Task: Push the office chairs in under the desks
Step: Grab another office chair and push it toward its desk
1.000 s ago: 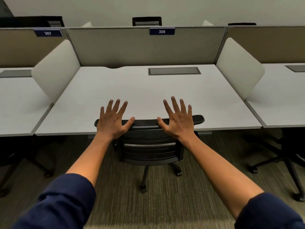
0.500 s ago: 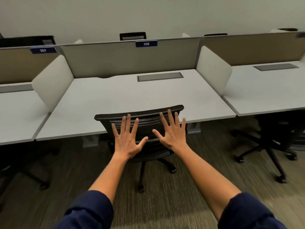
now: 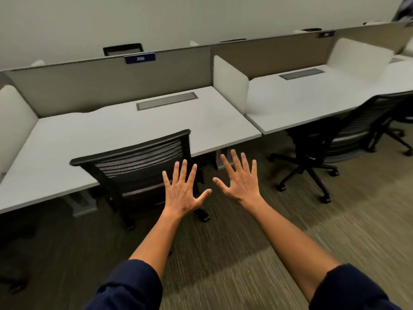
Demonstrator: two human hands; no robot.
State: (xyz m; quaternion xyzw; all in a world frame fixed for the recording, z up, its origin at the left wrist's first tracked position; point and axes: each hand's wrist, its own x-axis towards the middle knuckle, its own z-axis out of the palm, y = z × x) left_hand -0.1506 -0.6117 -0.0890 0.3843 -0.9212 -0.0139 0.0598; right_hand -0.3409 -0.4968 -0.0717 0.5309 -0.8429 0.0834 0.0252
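Both hands have come off the chair back since the earlier frames, and the view has swung to the right, bringing a second workstation into sight. Left hand is fully spread, fingers splayed and palm facing away, holding nothing; it overlaps the right edge of the mesh-backed office chair in the view, but whether it touches the chair cannot be told. Right hand is likewise flat and wide open, empty, held over bare carpet just right of the chair and touching nothing. Dark blue sleeves are pushed up toward the elbows. Ahead of and to the left of the left hand, the chair stands with its backrest at the front edge of the desk, its seat tucked beneath the top. A blue number plate sits on the partition beyond this desk. Well to the right of the right hand, a second office chair stands at the neighbouring desk, angled rather than square to the edge, its wheeled base out on the carpet. A white side divider separates the two desks.
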